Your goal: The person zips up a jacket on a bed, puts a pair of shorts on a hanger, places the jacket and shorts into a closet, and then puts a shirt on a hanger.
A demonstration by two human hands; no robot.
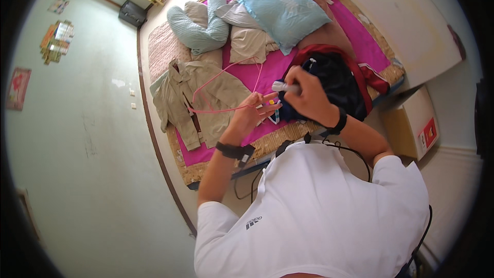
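Note:
My left hand (249,117) holds a pink clothes hanger (216,110) between thumb and fingers, with some fingers stretched out. The hanger stands tilted over a khaki shirt or jacket (216,85) that lies spread on the bed. Close by on the right, my right hand (310,94) is closed round a small white cylindrical thing (281,87), blurred and of a kind I cannot make out. Below that hand lies a dark navy and red jacket (342,80). Something small with yellow and teal parts (272,104) shows just past my left fingertips.
A magenta sheet (267,69) and a woven mat (206,175) cover the bed. Farther back are a light blue pillow (285,10), a curved pale blue cushion (206,31) and rumpled cloth. A cardboard box (406,128) stands at right; a wall (98,139) runs along the left.

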